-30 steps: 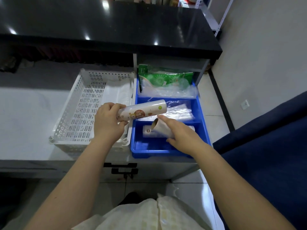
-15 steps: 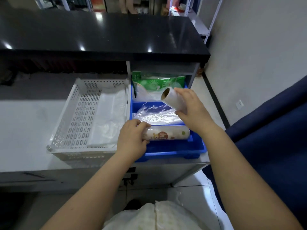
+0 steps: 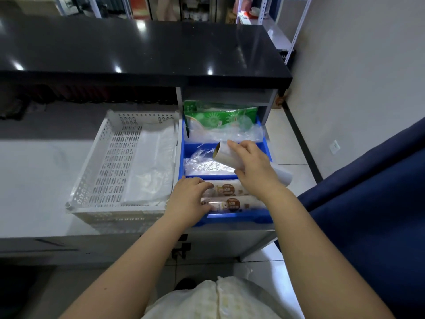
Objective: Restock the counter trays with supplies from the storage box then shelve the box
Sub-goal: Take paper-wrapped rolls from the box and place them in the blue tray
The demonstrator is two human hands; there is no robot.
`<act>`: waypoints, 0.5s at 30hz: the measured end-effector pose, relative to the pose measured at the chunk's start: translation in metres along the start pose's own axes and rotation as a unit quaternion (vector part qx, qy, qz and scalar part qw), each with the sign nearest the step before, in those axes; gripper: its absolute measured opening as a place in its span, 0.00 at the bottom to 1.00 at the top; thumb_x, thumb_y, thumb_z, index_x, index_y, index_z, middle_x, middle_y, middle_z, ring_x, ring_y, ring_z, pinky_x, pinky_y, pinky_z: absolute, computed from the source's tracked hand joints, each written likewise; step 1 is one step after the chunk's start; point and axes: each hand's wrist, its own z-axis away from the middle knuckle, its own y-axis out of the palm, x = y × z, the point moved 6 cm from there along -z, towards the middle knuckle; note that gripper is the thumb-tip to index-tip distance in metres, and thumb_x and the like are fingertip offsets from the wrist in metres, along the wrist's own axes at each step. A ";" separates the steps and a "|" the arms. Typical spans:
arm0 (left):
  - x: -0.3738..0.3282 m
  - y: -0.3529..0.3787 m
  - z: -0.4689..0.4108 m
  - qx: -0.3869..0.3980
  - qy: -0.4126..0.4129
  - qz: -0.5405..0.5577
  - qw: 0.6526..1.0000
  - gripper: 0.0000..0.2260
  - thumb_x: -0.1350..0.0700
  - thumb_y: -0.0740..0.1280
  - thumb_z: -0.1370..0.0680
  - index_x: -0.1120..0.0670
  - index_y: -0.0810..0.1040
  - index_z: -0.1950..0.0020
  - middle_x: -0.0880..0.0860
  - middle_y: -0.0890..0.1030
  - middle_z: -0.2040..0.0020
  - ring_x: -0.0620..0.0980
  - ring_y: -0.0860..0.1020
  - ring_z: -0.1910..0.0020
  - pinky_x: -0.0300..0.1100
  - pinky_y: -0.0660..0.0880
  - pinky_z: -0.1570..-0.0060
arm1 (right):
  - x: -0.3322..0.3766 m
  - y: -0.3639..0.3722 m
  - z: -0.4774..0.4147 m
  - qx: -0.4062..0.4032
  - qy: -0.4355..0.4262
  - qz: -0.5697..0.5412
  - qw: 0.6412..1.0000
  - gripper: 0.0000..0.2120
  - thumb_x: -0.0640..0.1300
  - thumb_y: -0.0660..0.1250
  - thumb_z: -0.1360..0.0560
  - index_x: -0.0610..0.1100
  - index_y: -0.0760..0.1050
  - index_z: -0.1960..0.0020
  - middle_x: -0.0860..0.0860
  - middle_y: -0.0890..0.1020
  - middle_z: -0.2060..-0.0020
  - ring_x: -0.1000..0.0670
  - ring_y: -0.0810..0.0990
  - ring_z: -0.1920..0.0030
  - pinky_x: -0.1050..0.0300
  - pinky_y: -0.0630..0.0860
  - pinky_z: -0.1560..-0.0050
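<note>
A blue divided tray point(image 3: 239, 217) sits on the white counter's right end. Its front compartment holds two printed white rolls point(image 3: 232, 203) lying side by side. My left hand point(image 3: 188, 201) rests on their left ends, fingers spread over them. My right hand point(image 3: 250, 164) holds a third white roll point(image 3: 226, 155) tilted above the middle compartment, its cardboard core facing left. Crumpled clear plastic bags point(image 3: 204, 165) fill that middle compartment. A green packet point(image 3: 218, 117) lies in the back compartment. A white perforated storage box point(image 3: 110, 171) stands left of the tray with clear bags point(image 3: 151, 171) inside.
A black raised countertop point(image 3: 142, 49) overhangs the back. A blue fabric surface point(image 3: 368, 203) is close on the right. Tiled floor and a wall with a socket point(image 3: 334, 147) lie beyond the counter's right end. Metal shelving point(image 3: 287, 24) stands at the far back.
My left hand has set its roll down into the front compartment beside another roll. My right hand has lowered its roll slightly over the middle compartment.
</note>
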 end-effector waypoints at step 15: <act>0.059 -0.064 0.006 -0.129 -0.149 0.000 0.980 0.19 0.56 0.71 0.28 0.49 0.76 0.38 0.51 0.80 0.42 0.55 0.74 0.42 0.50 0.69 0.43 | 0.039 0.076 0.028 0.215 -0.141 0.161 0.953 0.39 0.35 0.66 0.29 0.52 0.52 0.24 0.47 0.68 0.37 0.43 0.69 0.42 0.48 0.69 0.41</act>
